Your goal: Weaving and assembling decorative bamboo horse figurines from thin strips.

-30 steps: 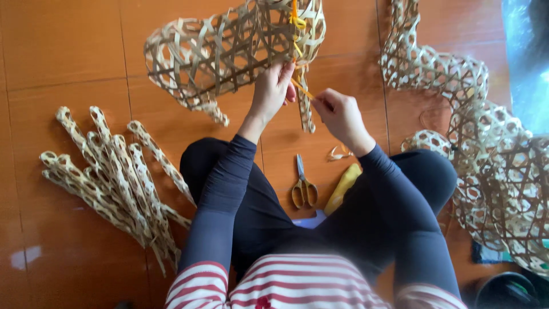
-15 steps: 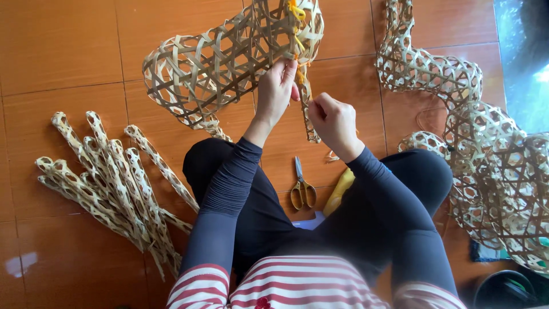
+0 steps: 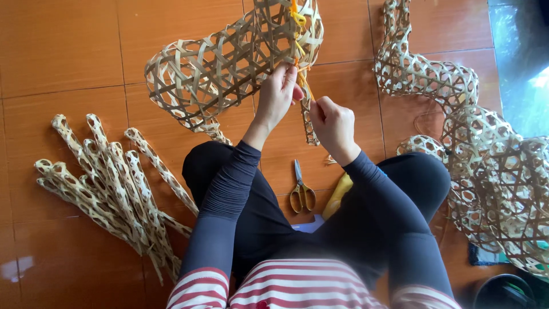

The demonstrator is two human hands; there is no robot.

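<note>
I sit cross-legged on an orange tiled floor. A woven bamboo lattice frame (image 3: 217, 68) is held up in front of me. My left hand (image 3: 278, 94) grips its lower edge beside a yellow cord (image 3: 297, 23) tied to the weave. My right hand (image 3: 331, 123) is closed, pinching the lower end of that yellow cord next to a narrow woven strip (image 3: 309, 123) hanging from the frame.
A bundle of narrow woven bamboo strips (image 3: 108, 183) lies on the floor at left. More lattice pieces (image 3: 486, 160) pile up at right. Scissors with yellow handles (image 3: 301, 191) and a yellow object (image 3: 337, 197) rest between my knees.
The lattice frame has shifted a little to the right and lower in view. My right hand has moved down and left, closer to my left hand, along the yellow cord.
</note>
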